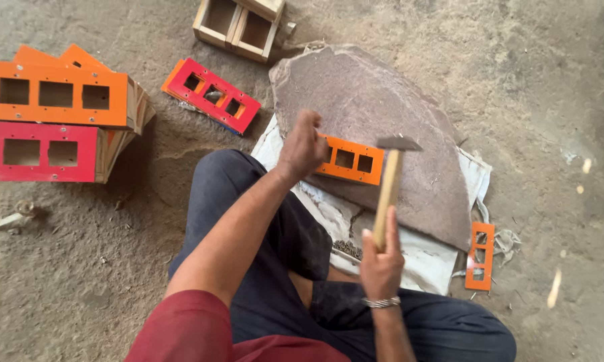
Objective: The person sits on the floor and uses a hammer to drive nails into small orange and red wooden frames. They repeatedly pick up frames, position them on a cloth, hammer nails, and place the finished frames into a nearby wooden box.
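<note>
My right hand grips the wooden handle of a hammer, whose metal head is raised just right of an orange plate with rectangular cutouts. That plate lies on a flat brown stone slab. My left hand is closed at the plate's left end, pinching something too small to make out. I sit on the ground with my legs in dark trousers below the slab.
Stacked orange and red cutout plates on wooden boxes stand at the left. A red plate over an orange one lies near the slab. An open wooden box sits at the top. Another orange plate lies at the right. Small nails rest on white cloth.
</note>
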The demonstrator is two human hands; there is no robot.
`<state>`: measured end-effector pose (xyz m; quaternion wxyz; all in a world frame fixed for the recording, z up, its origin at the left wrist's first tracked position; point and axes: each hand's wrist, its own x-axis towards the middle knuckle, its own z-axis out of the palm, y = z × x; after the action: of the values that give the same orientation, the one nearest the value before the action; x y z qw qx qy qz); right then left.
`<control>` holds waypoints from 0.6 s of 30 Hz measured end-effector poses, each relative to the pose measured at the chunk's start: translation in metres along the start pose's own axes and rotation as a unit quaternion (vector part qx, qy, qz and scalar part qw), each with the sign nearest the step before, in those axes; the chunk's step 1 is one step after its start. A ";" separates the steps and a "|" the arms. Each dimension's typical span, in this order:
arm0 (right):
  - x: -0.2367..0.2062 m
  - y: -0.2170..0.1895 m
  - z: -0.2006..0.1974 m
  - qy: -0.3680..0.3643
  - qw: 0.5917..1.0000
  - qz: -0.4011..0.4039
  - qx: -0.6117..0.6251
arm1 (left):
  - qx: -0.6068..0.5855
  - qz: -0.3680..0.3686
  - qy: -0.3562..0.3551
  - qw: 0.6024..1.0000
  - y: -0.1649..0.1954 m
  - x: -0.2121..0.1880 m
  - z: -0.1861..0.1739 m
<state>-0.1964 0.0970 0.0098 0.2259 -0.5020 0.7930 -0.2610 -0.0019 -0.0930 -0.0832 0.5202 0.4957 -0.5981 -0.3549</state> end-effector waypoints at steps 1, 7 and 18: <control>0.002 0.007 -0.003 0.015 0.999 -0.043 0.015 | 0.038 0.023 -0.019 0.999 0.004 0.001 -0.001; 0.016 0.041 0.007 -0.040 0.957 0.116 0.263 | 0.283 0.094 -0.323 0.898 0.050 0.021 0.004; 0.020 0.017 0.006 -0.034 0.930 0.193 0.310 | 0.179 0.025 0.005 0.984 0.108 0.018 -0.216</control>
<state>-0.2122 0.0837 -0.0081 0.4430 -0.2531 0.7462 -0.4276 0.1846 -0.0625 0.0676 0.4350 0.5673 -0.6616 -0.2263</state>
